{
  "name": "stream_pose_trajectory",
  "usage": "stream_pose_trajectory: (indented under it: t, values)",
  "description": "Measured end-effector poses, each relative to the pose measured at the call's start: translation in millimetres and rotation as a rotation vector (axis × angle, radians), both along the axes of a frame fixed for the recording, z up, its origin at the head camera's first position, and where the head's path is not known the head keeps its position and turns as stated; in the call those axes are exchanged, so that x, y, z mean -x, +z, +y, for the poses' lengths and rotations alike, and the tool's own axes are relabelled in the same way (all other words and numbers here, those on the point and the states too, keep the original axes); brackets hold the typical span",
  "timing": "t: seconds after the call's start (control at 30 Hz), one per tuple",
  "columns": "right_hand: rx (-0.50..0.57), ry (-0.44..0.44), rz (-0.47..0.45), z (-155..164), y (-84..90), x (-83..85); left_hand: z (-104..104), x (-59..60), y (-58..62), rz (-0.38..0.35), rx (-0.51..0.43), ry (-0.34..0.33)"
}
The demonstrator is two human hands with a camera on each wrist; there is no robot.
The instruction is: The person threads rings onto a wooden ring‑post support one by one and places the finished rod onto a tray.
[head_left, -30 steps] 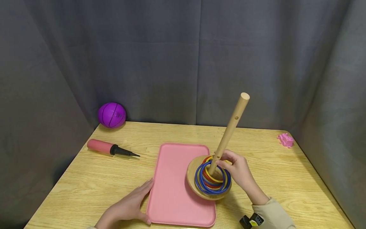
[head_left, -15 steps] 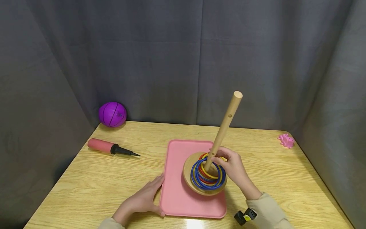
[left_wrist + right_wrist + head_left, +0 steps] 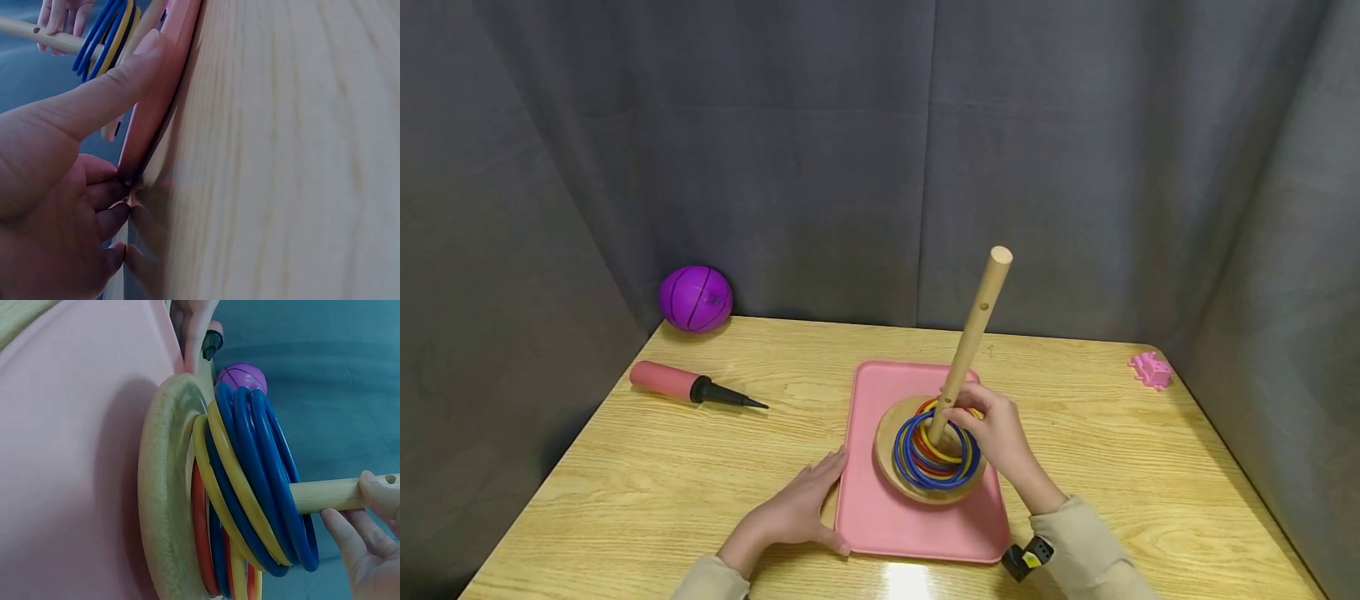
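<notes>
Presently, right hand [image 3: 992, 433] grips the wooden peg [image 3: 970, 342] low, above the stacked rings [image 3: 936, 454]; its round base [image 3: 891, 429] sits on the pink tray [image 3: 917, 525]. Left hand [image 3: 797, 512], fingers straight, presses the tray's nine-o'clock edge.

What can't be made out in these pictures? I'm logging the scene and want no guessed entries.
- Ring count: the rings overlap on the peg in the head and right wrist views.
- Whether the wooden base sits flat on the pink tray: rings and right hand hide its far side.
- Pink toy: too small in the head view.
- Left hand: lower fingers blurred and cut off in the left wrist view.
</notes>
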State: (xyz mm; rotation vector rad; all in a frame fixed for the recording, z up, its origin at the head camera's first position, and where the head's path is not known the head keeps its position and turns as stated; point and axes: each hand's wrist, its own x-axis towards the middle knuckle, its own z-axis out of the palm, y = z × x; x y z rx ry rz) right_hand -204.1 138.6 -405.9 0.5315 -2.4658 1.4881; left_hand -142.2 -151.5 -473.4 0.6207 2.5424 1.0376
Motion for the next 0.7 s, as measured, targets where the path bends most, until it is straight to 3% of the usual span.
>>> stream_pose_trajectory:
  t: [0.43,0.7]
  values:
    - [-0.027,-0.022,0.002,-3.5,-16.5,10.2,2.2,-0.2,1.9,-0.016,0.004,0.002]
    - [-0.045,-0.006,0.009,-4.6,-16.6,10.6,2.7,-1.1,4.0,-0.02,0.003,0.0]
